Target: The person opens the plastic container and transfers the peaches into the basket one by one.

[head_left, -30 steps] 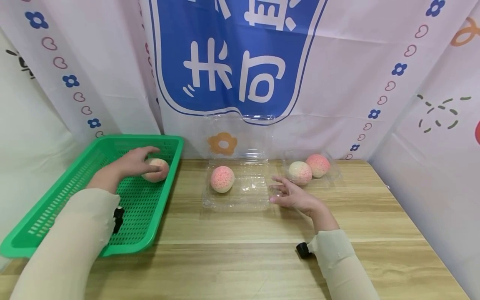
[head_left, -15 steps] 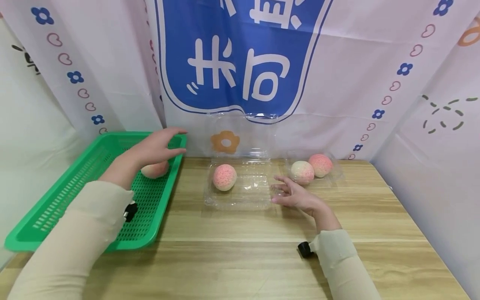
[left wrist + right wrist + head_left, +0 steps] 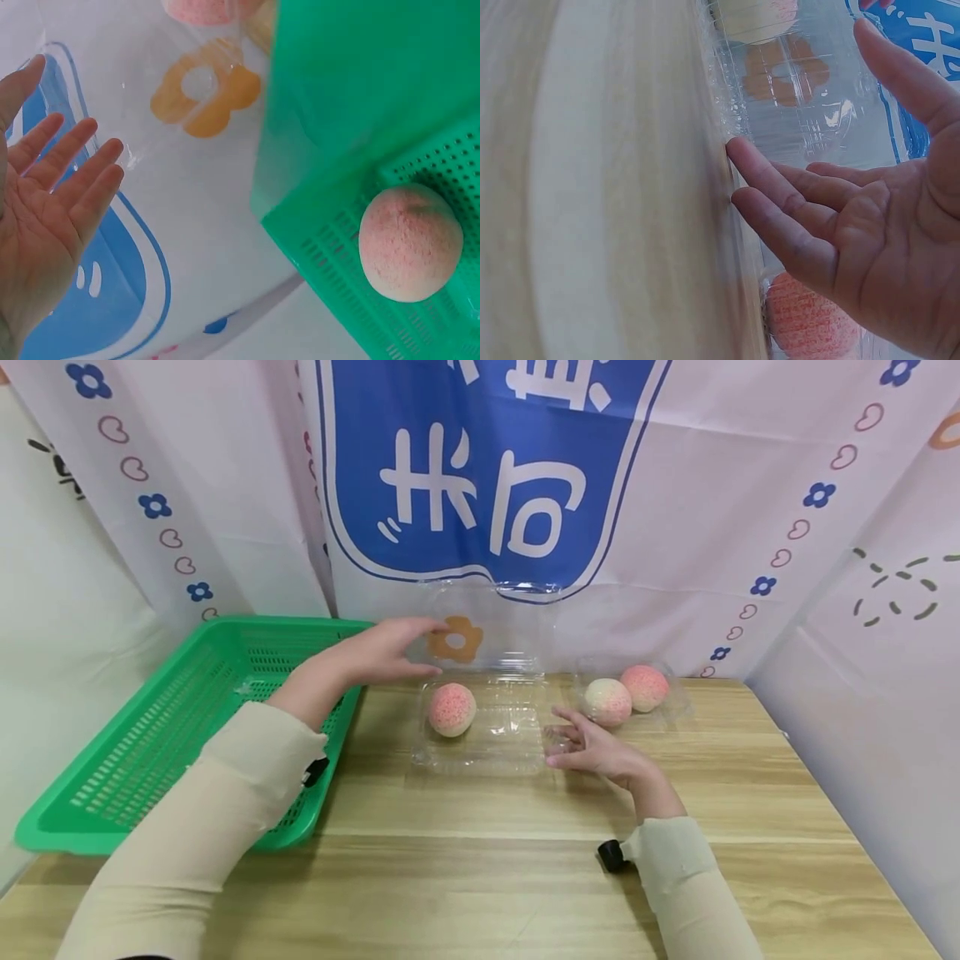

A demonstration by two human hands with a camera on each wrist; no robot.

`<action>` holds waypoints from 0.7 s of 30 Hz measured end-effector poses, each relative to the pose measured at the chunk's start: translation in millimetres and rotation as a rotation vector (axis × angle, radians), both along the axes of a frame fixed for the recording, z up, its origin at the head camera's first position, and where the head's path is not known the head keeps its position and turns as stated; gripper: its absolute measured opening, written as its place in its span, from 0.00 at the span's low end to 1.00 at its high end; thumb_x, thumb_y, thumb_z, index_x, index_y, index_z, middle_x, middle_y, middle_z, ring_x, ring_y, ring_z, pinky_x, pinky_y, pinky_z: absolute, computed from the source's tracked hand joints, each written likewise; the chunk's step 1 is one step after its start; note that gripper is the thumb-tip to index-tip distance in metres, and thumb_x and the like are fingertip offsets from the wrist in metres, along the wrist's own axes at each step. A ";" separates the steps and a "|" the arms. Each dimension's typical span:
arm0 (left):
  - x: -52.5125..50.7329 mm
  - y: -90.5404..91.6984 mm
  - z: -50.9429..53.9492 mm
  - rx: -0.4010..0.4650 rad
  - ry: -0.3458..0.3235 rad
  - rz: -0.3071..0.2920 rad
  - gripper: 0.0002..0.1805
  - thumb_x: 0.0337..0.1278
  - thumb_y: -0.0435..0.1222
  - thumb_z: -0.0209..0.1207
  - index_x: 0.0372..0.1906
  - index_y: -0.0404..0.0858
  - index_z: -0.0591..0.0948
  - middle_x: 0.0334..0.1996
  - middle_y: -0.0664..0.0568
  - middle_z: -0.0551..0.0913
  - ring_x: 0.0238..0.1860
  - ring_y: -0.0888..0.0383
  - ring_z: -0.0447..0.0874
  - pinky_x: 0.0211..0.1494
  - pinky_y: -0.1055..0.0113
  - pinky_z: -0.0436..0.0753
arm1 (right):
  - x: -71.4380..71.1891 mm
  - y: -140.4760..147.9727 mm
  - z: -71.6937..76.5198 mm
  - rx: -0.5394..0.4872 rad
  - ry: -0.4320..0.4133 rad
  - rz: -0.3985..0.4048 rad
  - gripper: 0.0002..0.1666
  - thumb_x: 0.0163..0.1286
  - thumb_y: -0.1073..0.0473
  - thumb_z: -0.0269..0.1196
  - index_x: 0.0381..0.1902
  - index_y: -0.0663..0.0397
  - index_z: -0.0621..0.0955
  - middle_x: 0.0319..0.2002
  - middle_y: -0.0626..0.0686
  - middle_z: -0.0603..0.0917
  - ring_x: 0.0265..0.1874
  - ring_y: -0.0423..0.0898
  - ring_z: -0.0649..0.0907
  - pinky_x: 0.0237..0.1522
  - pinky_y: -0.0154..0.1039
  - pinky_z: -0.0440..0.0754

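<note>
My left hand (image 3: 382, 653), fingers extended and holding nothing, is in the air between the green basket (image 3: 324, 806) and the clear plastic clamshell box (image 3: 498, 752). One pink and cream peach (image 3: 452, 710) sits in the left half of that box, whose lid stands raised at the back. At the box's right edge is my right hand (image 3: 600, 752), with relaxed fingers and nothing gripped. In the left wrist view a peach (image 3: 411, 244) lies in the basket; the left arm hides it in the head view.
A second clear box (image 3: 675, 702) at the back right contains two peaches (image 3: 643, 687), close together. A printed curtain (image 3: 675, 527) hangs behind the wooden table (image 3: 480, 877). The basket stands at the table's left.
My left hand has let go of the peach in the basket and moved right, out over the rim toward the clamshell box. My right hand stays by the box.
</note>
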State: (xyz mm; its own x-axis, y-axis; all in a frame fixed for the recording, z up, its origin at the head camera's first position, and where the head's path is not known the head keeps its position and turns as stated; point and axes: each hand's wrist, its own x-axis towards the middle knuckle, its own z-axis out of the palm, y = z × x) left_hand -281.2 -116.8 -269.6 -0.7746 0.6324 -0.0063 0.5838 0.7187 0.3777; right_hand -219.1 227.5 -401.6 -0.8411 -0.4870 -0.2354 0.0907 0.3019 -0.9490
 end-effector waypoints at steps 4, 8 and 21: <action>1.2 10.1 0.0 -0.021 -0.022 -0.033 0.37 0.60 0.41 0.66 0.72 0.35 0.66 0.71 0.42 0.70 0.72 0.43 0.66 0.74 0.47 0.67 | -0.3 0.2 -0.4 -0.008 0.000 0.002 0.60 0.65 0.60 0.69 0.80 0.56 0.41 0.77 0.68 0.53 0.73 0.68 0.62 0.74 0.60 0.60; 3.7 20.6 5.4 -0.046 -0.042 -0.059 0.37 0.61 0.42 0.66 0.72 0.35 0.66 0.70 0.43 0.71 0.71 0.44 0.69 0.73 0.49 0.70 | 0.0 -0.1 -0.7 -0.006 0.000 0.006 0.60 0.65 0.60 0.69 0.80 0.56 0.41 0.77 0.68 0.53 0.74 0.68 0.60 0.74 0.60 0.59; -0.5 57.2 -5.0 -0.063 -0.132 -0.082 0.34 0.61 0.40 0.66 0.71 0.39 0.69 0.70 0.46 0.71 0.71 0.48 0.69 0.73 0.52 0.70 | 0.3 -0.9 0.6 -0.008 -0.010 0.012 0.61 0.66 0.59 0.69 0.80 0.55 0.40 0.77 0.68 0.53 0.74 0.68 0.59 0.72 0.59 0.64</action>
State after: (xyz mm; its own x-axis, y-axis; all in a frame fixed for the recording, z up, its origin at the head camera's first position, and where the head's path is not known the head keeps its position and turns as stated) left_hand -281.7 -59.5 -274.6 -0.7104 0.6885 -0.1459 0.5897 0.6955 0.4106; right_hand -218.8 226.6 -401.0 -0.8326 -0.4991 -0.2402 0.0968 0.2959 -0.9503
